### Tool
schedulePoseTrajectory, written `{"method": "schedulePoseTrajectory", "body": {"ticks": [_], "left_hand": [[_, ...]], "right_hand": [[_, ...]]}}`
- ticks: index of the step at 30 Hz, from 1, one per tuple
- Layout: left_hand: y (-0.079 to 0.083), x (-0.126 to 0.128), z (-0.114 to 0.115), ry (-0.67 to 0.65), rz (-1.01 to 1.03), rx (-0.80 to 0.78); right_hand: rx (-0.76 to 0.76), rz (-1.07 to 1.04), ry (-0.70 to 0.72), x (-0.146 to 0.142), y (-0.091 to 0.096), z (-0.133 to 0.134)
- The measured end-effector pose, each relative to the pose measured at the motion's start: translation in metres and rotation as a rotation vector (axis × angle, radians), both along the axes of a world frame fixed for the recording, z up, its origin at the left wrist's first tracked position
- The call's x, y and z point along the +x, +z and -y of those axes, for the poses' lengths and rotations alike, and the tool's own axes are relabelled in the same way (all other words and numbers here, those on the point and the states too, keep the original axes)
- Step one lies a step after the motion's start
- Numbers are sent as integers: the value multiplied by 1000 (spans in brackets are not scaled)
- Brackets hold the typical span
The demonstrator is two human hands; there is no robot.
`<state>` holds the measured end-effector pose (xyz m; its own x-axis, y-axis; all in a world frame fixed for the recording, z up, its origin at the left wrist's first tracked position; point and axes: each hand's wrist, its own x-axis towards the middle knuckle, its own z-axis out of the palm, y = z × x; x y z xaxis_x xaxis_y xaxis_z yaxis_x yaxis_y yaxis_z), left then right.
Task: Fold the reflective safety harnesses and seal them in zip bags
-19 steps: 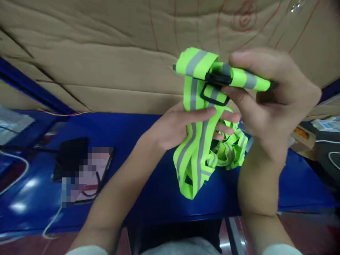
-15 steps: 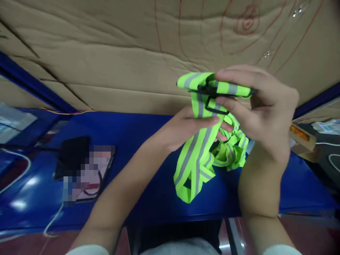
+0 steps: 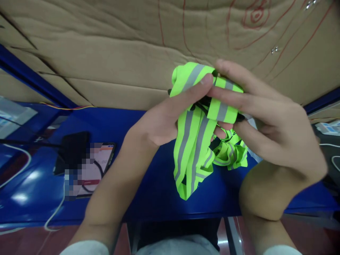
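A neon-yellow reflective strap harness with grey stripes hangs between both hands above the blue table. My left hand grips the folded straps, its thumb pressed on the top fold. My right hand pinches the top band from the right, fingers stretched across it. A black plastic buckle peeks out between the fingers, mostly hidden. More of the harness lies bunched on the table below my right hand.
A phone with a lit screen and a white cable lie on the table at the left, next to a black object. Brown cardboard stands behind the table. Boxes and cables sit at the far right.
My left thumb rose onto the top fold of the strap. My right fingers shifted left over the band, covering the black buckle. The harness folded more tightly.
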<state>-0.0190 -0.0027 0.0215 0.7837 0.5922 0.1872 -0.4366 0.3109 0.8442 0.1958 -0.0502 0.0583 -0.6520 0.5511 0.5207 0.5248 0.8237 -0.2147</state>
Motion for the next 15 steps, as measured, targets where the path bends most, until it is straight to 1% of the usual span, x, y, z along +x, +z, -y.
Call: {"method": "schedulePoseTrajectory", "body": {"ticks": [1, 2, 3, 4, 5, 6, 7, 9, 10, 12, 15], "left_hand": [[1, -1, 3, 26, 1, 31], [0, -2, 5, 62, 0, 65], [0, -2, 7, 94, -4, 93], [-2, -2, 8, 113, -8, 112], [-3, -1, 9, 131, -13, 122], [-5, 0, 9, 144, -17, 130], [-7, 1, 8, 150, -11, 135], [-10, 4, 7, 156, 36, 142], [-11, 5, 6, 165, 57, 143], [-13, 6, 4, 167, 79, 142], [-15, 2, 1, 142, 49, 156]], "right_hand": [[-82, 11, 70, 3, 3, 1], [-157, -40, 143, 4, 4, 1], [-202, -157, 200, 5, 4, 0], [-215, -318, 235, 4, 3, -3], [-221, -463, 246, 2, 1, -7], [-221, -542, 227, 0, -3, -10], [-219, -551, 174, -3, -6, -14], [-241, -458, 23, -9, -14, -20], [-257, -437, -24, -12, -17, -21], [-277, -503, -46, -17, -21, -22], [-335, -591, 9, -25, -21, -18]]}}
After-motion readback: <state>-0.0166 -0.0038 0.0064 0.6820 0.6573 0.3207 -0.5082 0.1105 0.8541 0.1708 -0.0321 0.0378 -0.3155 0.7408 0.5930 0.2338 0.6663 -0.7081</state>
